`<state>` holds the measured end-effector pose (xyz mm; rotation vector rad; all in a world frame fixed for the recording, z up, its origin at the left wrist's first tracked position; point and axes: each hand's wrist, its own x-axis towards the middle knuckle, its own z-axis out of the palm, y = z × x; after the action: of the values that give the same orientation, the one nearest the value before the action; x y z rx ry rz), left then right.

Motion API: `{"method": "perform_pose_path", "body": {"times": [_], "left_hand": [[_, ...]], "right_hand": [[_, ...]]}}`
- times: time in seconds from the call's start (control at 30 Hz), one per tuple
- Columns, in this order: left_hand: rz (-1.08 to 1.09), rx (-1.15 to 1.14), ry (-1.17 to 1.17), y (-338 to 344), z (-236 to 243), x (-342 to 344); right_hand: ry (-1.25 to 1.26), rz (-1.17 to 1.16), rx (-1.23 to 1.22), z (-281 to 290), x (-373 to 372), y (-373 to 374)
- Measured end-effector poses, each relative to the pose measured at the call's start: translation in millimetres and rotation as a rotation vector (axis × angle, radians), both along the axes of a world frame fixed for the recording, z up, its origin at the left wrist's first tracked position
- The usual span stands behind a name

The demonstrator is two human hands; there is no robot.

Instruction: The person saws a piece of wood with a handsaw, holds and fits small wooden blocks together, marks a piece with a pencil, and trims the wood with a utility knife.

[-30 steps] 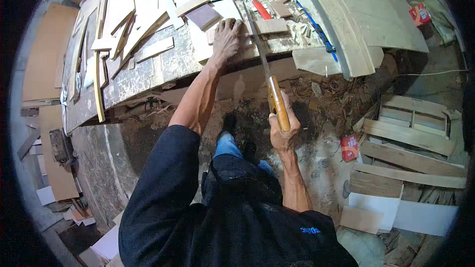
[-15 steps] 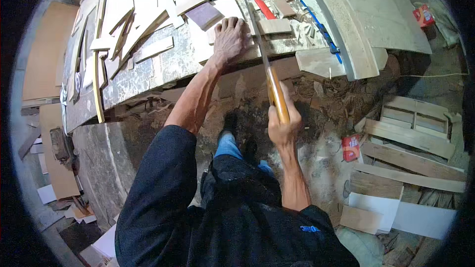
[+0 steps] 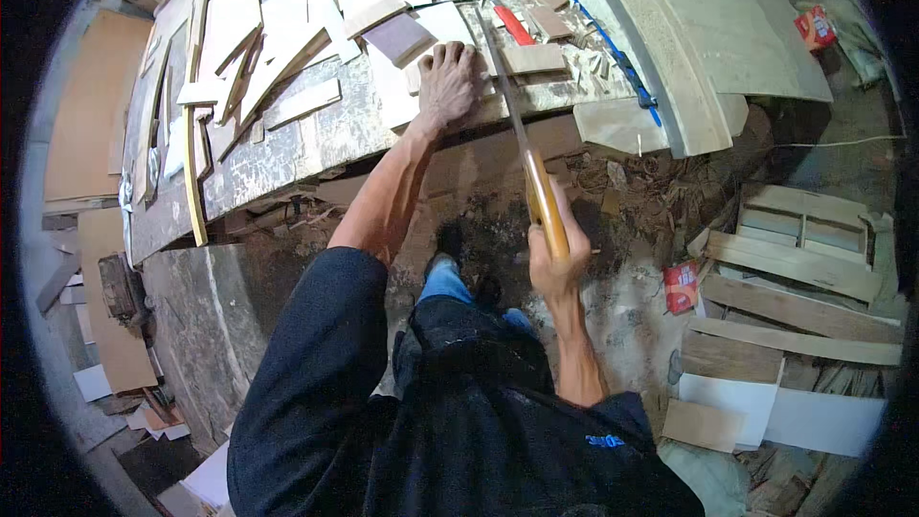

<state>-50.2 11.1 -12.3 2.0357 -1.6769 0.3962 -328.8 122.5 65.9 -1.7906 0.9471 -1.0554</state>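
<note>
My left hand presses with curled fingers on a light wood piece at the bench's near edge, over a white board. My right hand is closed round the yellow wooden handle of a hand saw. Its long blade reaches up beside my left fingers and crosses the edge of the pale strip. A purple board lies just beyond my left hand, and a red object is to the right of the blade's far end.
The bench carries many offcuts. A blue tool lies beside large curved panels at the right. Stacked boards and a red box are on the floor at the right; leaning sheets line the left.
The saw and my right hand moved slightly away from me, then came back toward my body. My left hand stays at about the same place on the wood.
</note>
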Motion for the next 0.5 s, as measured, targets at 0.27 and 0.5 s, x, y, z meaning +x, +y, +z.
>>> {"method": "perform_pose_path", "body": {"times": [0.27,0.5], "left_hand": [[-0.018,0.053,-0.001,-4,3,1],[0.037,0.064,-0.025,7,6,9]], "right_hand": [[0.081,-0.002,0.069,14,6,-13],[0.121,0.013,-0.049,14,-24,25]]}}
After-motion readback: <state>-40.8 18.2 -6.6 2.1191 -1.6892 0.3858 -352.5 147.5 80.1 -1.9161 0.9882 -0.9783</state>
